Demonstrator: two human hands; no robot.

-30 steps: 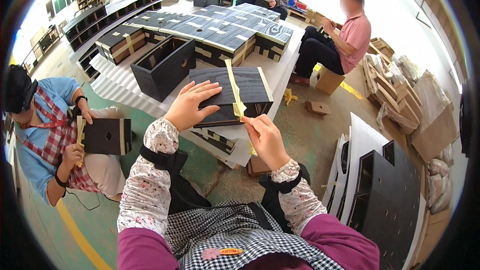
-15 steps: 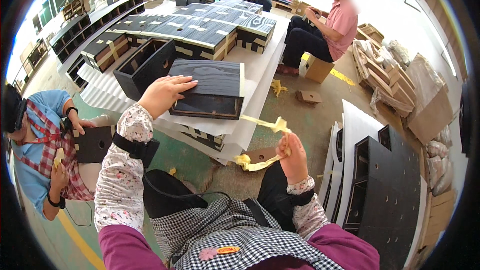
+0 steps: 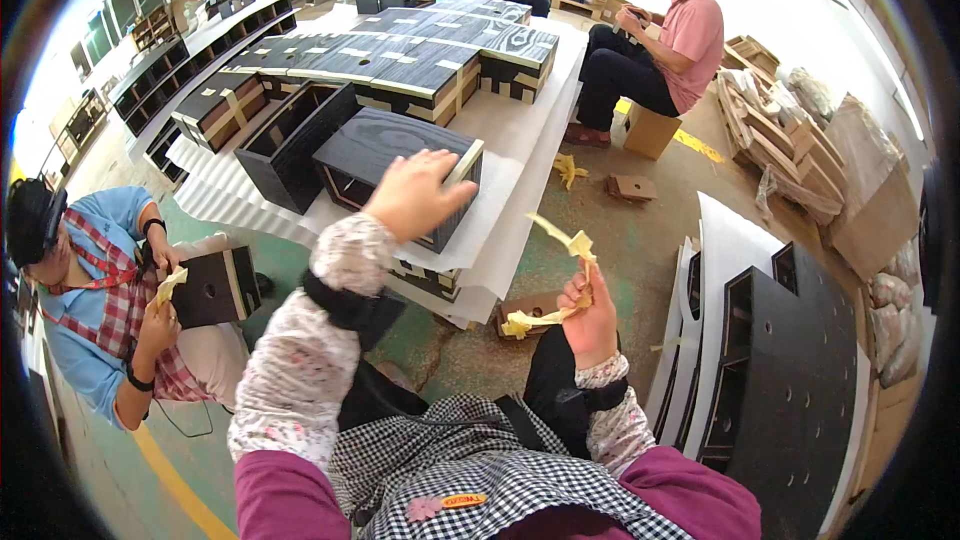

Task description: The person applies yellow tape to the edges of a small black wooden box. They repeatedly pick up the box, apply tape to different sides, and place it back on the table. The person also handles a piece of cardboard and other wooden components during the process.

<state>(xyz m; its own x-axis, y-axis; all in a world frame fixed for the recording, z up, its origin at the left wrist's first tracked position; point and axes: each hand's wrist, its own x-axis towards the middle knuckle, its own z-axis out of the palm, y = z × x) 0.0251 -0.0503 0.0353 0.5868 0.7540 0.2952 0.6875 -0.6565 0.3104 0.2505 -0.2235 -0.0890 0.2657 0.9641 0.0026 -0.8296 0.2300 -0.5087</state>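
Note:
A black wood-grained box (image 3: 385,145) sits on the white foam sheet at the table's near corner. Pale tape (image 3: 463,162) runs along its right edge. My left hand (image 3: 422,195) reaches over this edge with fingers spread, nothing gripped; whether the palm touches is hard to tell. Lower right, my right hand (image 3: 588,318) is closed on a crumpled yellow strip of masking tape (image 3: 535,320), whose ends hang out above and to the left of the fingers. Touching the box on its left stands another open black box (image 3: 290,150).
Taped black boxes (image 3: 400,55) cover the table behind. At left, a co-worker (image 3: 110,280) holds a black panel and yellow tape. Another person (image 3: 680,50) sits on a carton at far right. Black perforated units (image 3: 790,360) stand at right; scrap wood (image 3: 775,140) lies beyond.
The box has turned, and its open front now faces left. My left hand has moved right, to its taped edge. The strip's upper end now hangs away from the box.

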